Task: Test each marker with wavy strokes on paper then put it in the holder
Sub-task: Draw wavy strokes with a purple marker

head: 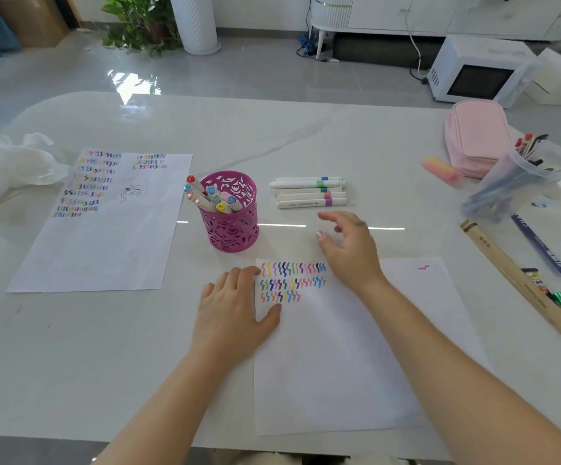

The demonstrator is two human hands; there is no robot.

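Head view: left hand (235, 312) flat over paper (336, 370) edge

White markers (309, 193): capped, lying flat side by side on counter (306, 135), bands blue, green, pink, purple, just right of holder. Holder (235, 229): magenta cut-out cup, upright. Stored markers (210, 196): capped, leaning left inside it. Paper (332, 357): white sheet in front of holder, three rows of multicoloured wavy strokes (292, 280) top-left, pink squiggle (423, 267) top-right.

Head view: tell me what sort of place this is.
Probably a home living or dining room: a glossy white table, a microwave on the tiled floor by a white cabinet, and a leafy houseplant.
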